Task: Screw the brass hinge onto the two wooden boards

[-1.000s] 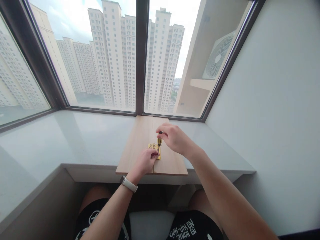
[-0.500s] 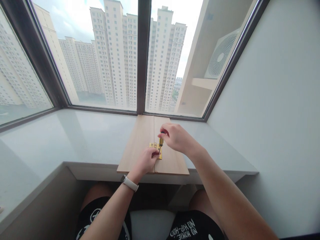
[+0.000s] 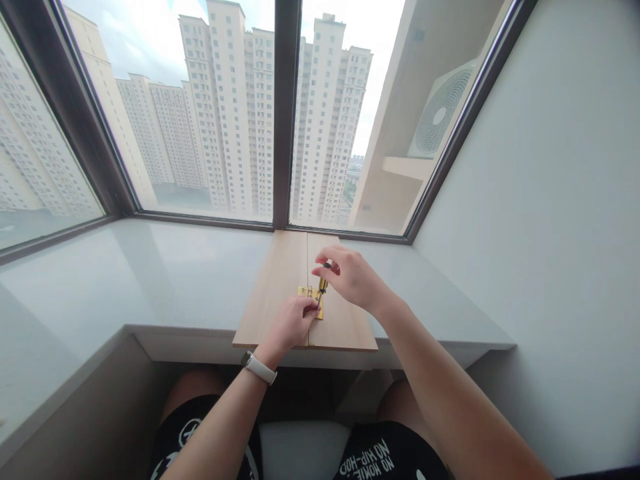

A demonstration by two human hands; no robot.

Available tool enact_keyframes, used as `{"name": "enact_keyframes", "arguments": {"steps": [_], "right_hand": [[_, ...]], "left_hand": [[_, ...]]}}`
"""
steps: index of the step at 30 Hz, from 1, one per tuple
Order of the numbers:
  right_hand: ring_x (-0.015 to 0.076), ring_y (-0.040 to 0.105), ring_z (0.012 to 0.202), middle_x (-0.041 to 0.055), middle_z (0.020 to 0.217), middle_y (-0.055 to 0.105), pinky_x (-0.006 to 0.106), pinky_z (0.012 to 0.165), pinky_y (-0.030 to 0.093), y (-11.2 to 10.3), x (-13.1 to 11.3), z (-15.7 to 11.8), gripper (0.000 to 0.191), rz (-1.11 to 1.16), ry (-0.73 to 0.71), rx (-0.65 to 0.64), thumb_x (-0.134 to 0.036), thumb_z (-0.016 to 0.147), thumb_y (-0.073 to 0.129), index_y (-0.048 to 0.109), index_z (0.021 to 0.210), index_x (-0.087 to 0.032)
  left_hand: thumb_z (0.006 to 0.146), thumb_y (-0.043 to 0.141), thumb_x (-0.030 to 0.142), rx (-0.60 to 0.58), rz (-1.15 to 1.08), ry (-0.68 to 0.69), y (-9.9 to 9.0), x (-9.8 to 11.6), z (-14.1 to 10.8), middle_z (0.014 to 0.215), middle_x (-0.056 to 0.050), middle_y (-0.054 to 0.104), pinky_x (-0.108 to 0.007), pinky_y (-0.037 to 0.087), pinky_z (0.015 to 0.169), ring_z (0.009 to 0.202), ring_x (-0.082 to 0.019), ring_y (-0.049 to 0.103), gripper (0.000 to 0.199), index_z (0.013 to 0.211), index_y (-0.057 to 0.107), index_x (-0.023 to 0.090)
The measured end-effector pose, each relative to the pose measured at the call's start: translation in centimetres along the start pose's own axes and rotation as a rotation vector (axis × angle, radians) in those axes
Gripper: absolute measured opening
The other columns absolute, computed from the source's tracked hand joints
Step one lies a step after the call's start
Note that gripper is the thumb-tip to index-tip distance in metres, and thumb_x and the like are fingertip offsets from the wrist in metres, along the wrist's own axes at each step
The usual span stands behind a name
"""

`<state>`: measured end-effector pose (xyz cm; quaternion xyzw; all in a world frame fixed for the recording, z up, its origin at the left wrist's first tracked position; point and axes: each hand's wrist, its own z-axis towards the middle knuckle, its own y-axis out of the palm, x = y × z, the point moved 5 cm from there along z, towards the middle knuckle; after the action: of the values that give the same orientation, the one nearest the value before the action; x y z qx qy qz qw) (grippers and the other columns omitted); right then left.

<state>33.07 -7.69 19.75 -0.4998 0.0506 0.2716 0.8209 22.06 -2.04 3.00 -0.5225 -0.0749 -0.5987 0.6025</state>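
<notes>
While one screwdriver (image 3: 323,285) stands tilted over the work, both bare hands meet around it, head view. Right hand (image 3: 353,277): fingers bent in, thumb and fingertips about the dark top end of the yellow handle. Left hand (image 3: 293,320): fingers curled, thumb and fingertips drawn nearly together at the lower end of the shaft; whether they pinch a screw or only steady the tip, cannot tell, as the fingers hide it.

One gold hinge (image 3: 303,292) lies across the seam between two wooden boards, a left board (image 3: 273,287) and a right board (image 3: 347,323), set side by side; it is partly covered by the left hand. Number of screws: too small to count. Both boards lie flat on one pale sill (image 3: 200,280), near ends jutting past its front edge.

One watch (image 3: 259,368) with a white strap on the left wrist. Beyond the glass, one air conditioner (image 3: 440,113) at right and several tall buildings (image 3: 230,113). Below the sill, two knees, dark shorts (image 3: 370,460) with white lettering.
</notes>
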Motion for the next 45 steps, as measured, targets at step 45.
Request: {"name": "enact_keyframes", "arguments": {"steps": [45], "right_hand": [[0.0131, 0.054, 0.061, 0.0008, 0.070, 0.068, 0.028, 0.060, 0.037, -0.01, -0.36, -0.22, 0.012, 0.011, 0.094, 0.003, -0.028, 0.090, 0.068, 0.070, 0.082, -0.019]], "left_hand": [[0.087, 0.064, 0.019, -0.006, 0.006, -0.016, -0.24, 0.47, -0.12, 0.090, -0.005, 0.075, -0.031, 0.047, 0.078, 0.086, -0.021, 0.065, 0.010, 0.085, 0.073, 0.019]]}}
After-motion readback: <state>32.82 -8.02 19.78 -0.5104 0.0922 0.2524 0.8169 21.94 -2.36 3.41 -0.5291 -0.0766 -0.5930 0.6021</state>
